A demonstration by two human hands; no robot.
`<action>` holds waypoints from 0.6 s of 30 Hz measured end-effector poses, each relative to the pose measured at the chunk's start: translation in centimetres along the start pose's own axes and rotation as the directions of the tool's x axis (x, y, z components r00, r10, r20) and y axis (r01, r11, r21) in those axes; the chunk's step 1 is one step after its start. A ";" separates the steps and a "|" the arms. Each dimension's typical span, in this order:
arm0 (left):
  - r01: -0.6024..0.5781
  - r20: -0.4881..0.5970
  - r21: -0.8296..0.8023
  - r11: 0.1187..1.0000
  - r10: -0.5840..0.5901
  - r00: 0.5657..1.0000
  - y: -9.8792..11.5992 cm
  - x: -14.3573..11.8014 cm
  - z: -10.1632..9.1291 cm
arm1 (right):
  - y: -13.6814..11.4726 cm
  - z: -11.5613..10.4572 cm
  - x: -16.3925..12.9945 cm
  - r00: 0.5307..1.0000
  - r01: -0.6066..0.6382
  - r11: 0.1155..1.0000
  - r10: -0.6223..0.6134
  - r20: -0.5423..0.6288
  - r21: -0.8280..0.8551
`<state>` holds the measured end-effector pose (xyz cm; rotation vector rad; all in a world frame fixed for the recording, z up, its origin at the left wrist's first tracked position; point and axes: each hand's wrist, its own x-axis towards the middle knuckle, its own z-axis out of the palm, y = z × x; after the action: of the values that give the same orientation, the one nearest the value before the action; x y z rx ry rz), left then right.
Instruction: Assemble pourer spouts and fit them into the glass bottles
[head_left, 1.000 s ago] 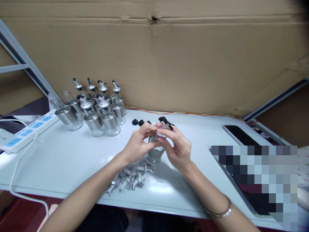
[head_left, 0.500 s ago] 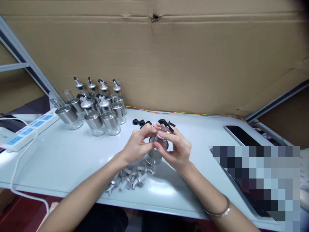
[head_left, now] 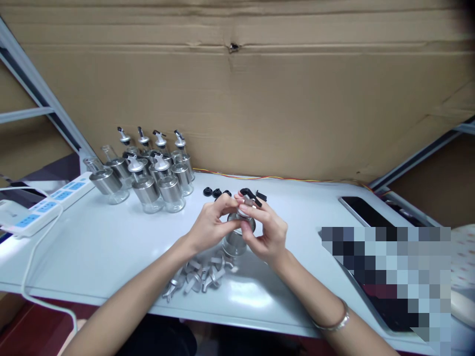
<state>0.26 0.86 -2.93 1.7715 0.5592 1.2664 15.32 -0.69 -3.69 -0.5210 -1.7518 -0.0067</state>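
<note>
A glass bottle with a steel band [head_left: 234, 243] stands on the table in front of me, partly covered by my fingers. On its neck is a silver pour spout with a black flip cap [head_left: 251, 196]. My left hand [head_left: 214, 225] pinches the spout's base from the left, thumb and fingers closed. From the right, my right hand [head_left: 267, 232] grips the same spout, its fingers over the collar. Just nearer to me lies a pile of loose grey spout parts [head_left: 200, 275]. Several black stoppers [head_left: 212, 192] and black caps [head_left: 261, 196] lie beyond my hands.
Several steel-banded bottles [head_left: 145, 190] stand at the back left, most with spouts fitted. A white power strip [head_left: 55, 205] and its cable [head_left: 31, 262] lie on the left. On the right are a phone [head_left: 365, 210] and a larger dark, partly blurred item [head_left: 393, 306]. Cardboard [head_left: 297, 109] walls the back.
The view has tilted up slightly. Both hands stay on the spout, and my right hand's fingers have shifted a little around it. The bottle remains in place on the table.
</note>
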 end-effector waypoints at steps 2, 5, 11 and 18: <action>0.017 0.011 -0.031 0.999 -0.016 1.000 -0.1 0.0 0.0 | 0.1 -0.1 0.0 1.000 0.013 1.000 -0.013 0.025 -0.014; 0.027 0.009 -0.065 0.998 -0.026 1.000 -0.3 -0.1 0.2 | 0.2 -0.3 0.0 0.998 0.033 0.999 -0.031 0.059 -0.028; 0.058 -0.026 -0.074 0.996 -0.061 0.998 -0.2 0.2 0.3 | 0.6 -0.5 -0.5 0.993 0.029 0.996 -0.019 0.115 -0.083; 0.055 -0.033 0.087 0.995 -0.052 0.998 2.7 1.2 -2.5 | 1.0 -1.0 -1.1 0.997 -0.036 0.999 0.036 0.068 0.002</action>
<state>-1.88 1.35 0.28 1.7998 0.6851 1.2511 16.75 -0.46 -4.70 -0.5559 -1.8077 0.0396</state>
